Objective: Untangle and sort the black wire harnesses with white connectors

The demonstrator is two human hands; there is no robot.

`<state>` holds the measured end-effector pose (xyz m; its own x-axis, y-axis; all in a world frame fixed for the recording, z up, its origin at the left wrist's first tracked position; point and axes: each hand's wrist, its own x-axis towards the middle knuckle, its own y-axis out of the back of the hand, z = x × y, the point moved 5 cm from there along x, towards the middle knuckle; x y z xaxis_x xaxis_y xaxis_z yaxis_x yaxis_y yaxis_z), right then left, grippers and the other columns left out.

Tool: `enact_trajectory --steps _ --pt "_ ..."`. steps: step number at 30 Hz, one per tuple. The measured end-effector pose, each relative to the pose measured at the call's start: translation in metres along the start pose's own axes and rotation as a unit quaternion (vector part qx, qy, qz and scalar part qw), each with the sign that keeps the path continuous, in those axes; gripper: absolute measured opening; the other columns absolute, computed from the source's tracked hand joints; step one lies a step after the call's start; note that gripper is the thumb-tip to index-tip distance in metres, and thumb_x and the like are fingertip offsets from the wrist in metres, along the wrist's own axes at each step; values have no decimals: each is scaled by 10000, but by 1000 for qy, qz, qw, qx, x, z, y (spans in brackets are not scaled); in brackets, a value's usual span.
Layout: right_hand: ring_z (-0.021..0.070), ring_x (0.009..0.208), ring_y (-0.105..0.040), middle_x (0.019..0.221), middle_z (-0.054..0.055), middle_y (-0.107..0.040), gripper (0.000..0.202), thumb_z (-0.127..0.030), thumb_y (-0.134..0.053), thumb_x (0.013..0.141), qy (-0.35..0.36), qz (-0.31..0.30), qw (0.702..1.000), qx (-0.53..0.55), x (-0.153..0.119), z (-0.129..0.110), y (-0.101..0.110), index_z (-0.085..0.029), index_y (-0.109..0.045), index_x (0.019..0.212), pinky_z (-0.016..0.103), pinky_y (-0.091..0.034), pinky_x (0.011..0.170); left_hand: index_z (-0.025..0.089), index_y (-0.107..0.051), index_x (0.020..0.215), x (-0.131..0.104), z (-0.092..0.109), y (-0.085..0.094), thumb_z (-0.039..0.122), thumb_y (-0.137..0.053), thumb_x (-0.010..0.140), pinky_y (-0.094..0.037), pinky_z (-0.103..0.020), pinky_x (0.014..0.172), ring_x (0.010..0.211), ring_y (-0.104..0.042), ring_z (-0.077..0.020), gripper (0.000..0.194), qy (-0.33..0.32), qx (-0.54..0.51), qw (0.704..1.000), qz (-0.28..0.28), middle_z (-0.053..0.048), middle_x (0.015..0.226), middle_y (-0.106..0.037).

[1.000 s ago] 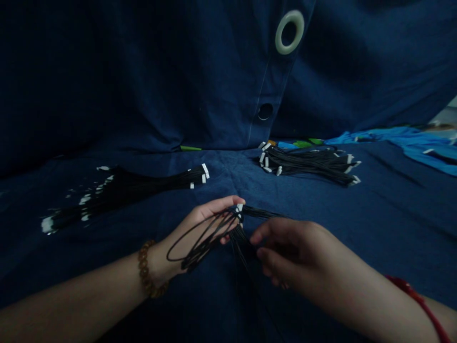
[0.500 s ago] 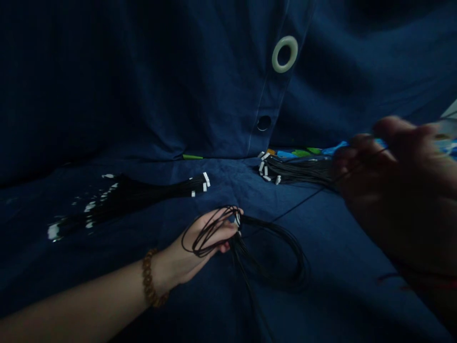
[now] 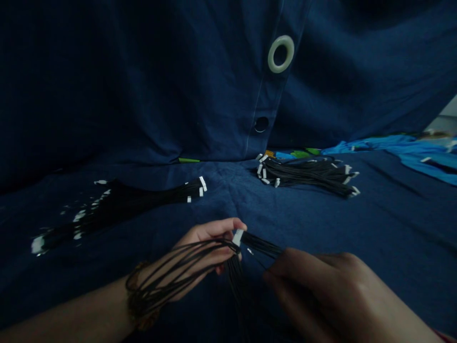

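A bunch of thin black wires (image 3: 185, 267) loops back over my left wrist from a small white connector (image 3: 238, 237). My left hand (image 3: 203, 247) is closed on that connector between thumb and fingers, with more wires hanging below it. Just to the right, my right hand (image 3: 321, 286) is pinched around a thin black wire whose small pale tip (image 3: 250, 251) points toward the connector. Other wires run from the connector to the right hand's fingertips; whether they are gripped too is hidden.
On the dark blue cloth (image 3: 392, 228) lie a left bundle of black wires with white ends (image 3: 143, 200) and a right bundle (image 3: 307, 174). Bright blue material (image 3: 403, 145) lies at the back right. A hanging blue cloth with a pale ring (image 3: 281, 54) rises behind.
My right hand has come down and left, close to the connector. The wire loops now spread over my left wrist, and the right bundle is uncovered.
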<state>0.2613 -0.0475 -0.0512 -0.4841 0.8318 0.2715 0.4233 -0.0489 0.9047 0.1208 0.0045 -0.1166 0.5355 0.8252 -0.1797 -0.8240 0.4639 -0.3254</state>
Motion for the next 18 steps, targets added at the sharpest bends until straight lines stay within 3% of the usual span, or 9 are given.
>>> enact_trajectory --steps 4,9,18 --pt "101 373 -507 490 -9 -544 222 -162 -387 806 5 17 1000 -18 3 1 0 -196 -525 635 196 -318 354 315 -659 914 3 1 -6 250 -666 609 -259 -215 444 509 -420 -101 312 9 -4 1000 -29 14 660 -591" --pt "99 390 -509 501 -18 -539 221 -164 -386 820 5 17 1000 -8 4 3 -2 -197 -515 642 206 -309 371 253 -659 918 4 -1 -5 243 -667 624 -273 -178 465 499 -417 -67 294 21 -21 999 -13 22 638 -586" --pt "87 402 -472 517 -32 -523 170 -154 -408 825 37 14 999 -11 1 3 -7 -185 -498 683 215 -280 394 274 -663 913 3 -2 -4 255 -634 692 -260 -212 484 503 -404 -68 223 17 2 1000 2 30 611 -554"
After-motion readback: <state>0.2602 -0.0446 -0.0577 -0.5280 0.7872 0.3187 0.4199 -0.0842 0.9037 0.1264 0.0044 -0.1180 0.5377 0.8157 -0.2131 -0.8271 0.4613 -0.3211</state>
